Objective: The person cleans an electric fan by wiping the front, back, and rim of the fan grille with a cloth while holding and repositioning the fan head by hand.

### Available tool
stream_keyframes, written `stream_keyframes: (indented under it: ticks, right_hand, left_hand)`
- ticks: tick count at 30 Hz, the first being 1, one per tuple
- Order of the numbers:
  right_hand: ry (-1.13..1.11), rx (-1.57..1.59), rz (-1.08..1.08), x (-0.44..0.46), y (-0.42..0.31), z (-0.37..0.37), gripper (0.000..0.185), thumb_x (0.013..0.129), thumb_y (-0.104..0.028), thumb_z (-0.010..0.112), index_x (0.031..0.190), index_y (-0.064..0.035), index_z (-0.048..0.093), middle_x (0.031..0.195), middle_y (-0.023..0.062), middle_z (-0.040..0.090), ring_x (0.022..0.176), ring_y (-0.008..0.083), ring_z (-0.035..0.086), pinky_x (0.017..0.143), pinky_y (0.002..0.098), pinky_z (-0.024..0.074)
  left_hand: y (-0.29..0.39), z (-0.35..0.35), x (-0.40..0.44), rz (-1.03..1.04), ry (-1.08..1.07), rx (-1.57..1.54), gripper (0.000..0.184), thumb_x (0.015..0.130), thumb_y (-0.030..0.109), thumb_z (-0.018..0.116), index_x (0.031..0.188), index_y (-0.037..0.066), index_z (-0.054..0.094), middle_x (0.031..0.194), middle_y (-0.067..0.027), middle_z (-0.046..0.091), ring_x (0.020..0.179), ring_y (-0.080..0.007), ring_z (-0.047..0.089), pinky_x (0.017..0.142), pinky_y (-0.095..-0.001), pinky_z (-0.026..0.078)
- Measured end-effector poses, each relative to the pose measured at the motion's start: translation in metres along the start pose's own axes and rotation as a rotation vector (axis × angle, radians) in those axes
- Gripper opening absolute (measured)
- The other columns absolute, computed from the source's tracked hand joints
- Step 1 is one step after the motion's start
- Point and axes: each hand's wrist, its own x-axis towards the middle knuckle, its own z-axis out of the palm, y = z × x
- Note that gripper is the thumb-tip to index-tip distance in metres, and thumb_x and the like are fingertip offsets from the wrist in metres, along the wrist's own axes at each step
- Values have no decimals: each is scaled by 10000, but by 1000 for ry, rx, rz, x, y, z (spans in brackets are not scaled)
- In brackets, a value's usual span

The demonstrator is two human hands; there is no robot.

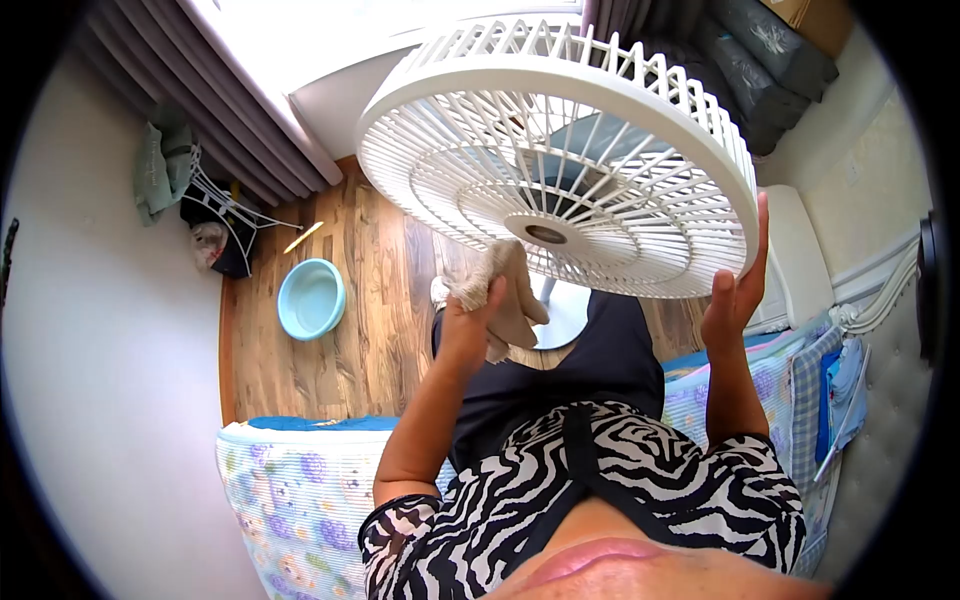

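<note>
A large white fan (545, 232) stands before me, its round wire grille tilted up in front of my body. My left hand (470, 325) is closed on a beige cloth (518, 290), which touches or nearly touches the lower grille near the centre badge. The cloth's ends hang below my fingers. At the lower right rim, my right hand (738, 300) grips the fan's edge, thumb at the front and fingers stretched up along the side. Beneath the grille, the fan's pale round base (565, 318) rests on the floor between my legs.
A light blue basin (312, 299) sits on the wooden floor (375, 340) to the left. Beyond it are a white metal rack (225, 205) with bags and a grey curtain (215, 90). I sit at a bed with a patterned cover (300, 490). Dark wrapped bundles (765, 70) are stacked at the back right.
</note>
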Motion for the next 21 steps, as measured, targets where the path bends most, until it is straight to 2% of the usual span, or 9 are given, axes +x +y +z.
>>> stream_keyframes:
  ticks: [1,3,5,7,10,13,16,19,21]
  right_hand:
    - [13,-31,-7,-2,0,1,825,903,-554,464,1453,13,226,1466,211,300,1326,286,362,1078,417,303]
    - [142,-171,-192,-4,-3,1,716,930,-475,463,1421,10,274,1370,218,388,1281,334,396,1037,455,347]
    - [323,-278,-362,-18,1,-5,627,946,-428,455,1375,15,340,1279,219,460,1199,342,470,972,468,411]
    - [143,-227,-687,-31,8,-18,493,958,-347,463,1277,26,409,1149,218,514,1031,301,542,830,441,479]
    - [-470,139,-380,-51,-5,-2,422,887,-285,578,1161,27,508,1107,193,542,974,266,556,787,373,483]
    - [-523,200,103,-67,-10,43,598,900,-308,595,1356,6,368,1024,158,588,954,261,573,822,357,479]
    - [-608,506,400,-90,-10,61,681,876,-289,631,1410,3,323,1082,141,592,993,255,571,867,360,466]
    - [-736,463,438,-103,-1,64,486,865,-190,620,1282,27,498,986,155,648,933,208,618,862,313,464]
    - [-695,478,531,-97,-7,63,290,852,-128,610,1095,29,593,859,114,622,803,129,571,739,265,460]
  left_hand:
    - [-8,1,-5,-50,-33,-42,406,910,152,607,1271,5,496,1198,-93,563,1084,-197,549,896,-326,467]
    - [-23,3,-12,-167,-1,-106,375,900,166,631,1229,25,519,1088,-57,614,966,-135,593,790,-264,491]
    - [-30,4,-19,-231,-62,-170,407,903,191,626,1248,12,502,1111,-80,599,988,-165,596,814,-281,498]
    - [-39,8,-21,-278,-107,-247,423,908,194,617,1262,3,486,1127,-92,590,1000,-176,594,834,-290,499]
    - [-41,10,-26,-314,-142,-304,449,912,188,606,1283,-12,452,1185,-113,563,1057,-197,573,874,-316,495]
    - [-29,19,-34,-306,-128,-298,434,924,192,582,1284,-14,453,1193,-116,563,1064,-206,570,896,-332,480]
    - [-16,18,-44,-251,-161,-317,417,931,211,567,1269,-13,470,1178,-112,575,1060,-207,574,907,-337,468]
    - [-11,12,-48,-246,-184,-304,415,926,244,569,1249,-7,496,1162,-104,589,1065,-207,575,916,-336,459]
    - [-8,14,-49,-202,-167,-321,409,928,237,562,1253,-3,495,1164,-104,589,1067,-205,575,925,-337,454]
